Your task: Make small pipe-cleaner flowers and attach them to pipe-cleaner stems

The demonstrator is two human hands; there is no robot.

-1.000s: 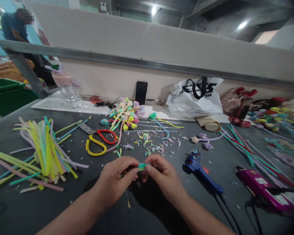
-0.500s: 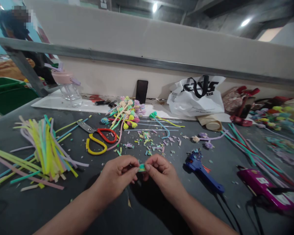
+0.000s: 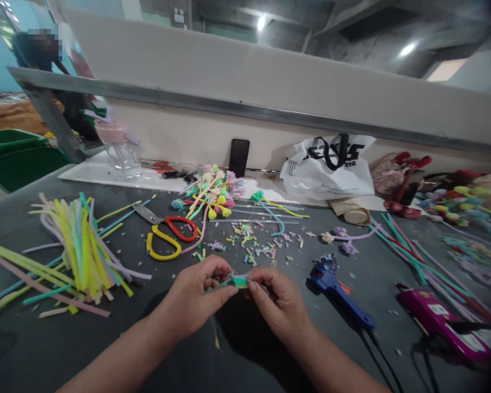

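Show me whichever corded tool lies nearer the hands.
The blue tool: it lies between the right hand and the magenta tool, which is farther right.

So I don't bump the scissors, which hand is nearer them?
Left: the left hand is just right of the scissors, on the near side; the right hand is farther right.

My left hand [image 3: 199, 290] and right hand [image 3: 279, 300] pinch a small green-and-yellow soft piece [image 3: 240, 282], nearer me than the red-and-yellow-handled metal scissors [image 3: 157, 221] | left of scissors: loose pastel strips [image 3: 79, 245] | well right of scissors: blue plastic gun-shaped tool [image 3: 340, 295] | beyond scissors, rightward: fuzzy multicoloured flower bunch [image 3: 215, 191]
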